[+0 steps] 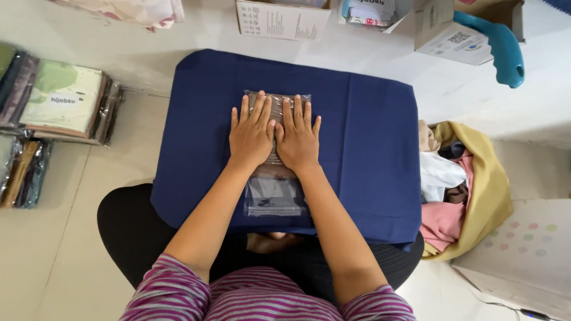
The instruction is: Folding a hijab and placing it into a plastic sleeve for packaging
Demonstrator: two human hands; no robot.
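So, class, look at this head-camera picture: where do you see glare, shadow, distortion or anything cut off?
Head view: light is soft and even; pale glare streaks the clear plastic packet below the left hand and right hand; faint shadow lies under the navy cloth at its near edge; the wide lens bows the floor lines; the cardboard boxes along the top are cropped.

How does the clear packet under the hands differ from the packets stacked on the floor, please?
The clear packet lies alone and flat on the navy cloth, with the left hand and right hand on it; the stacked packets overlap, untouched. Its contents look brown; theirs green. Both are clear-wrapped.
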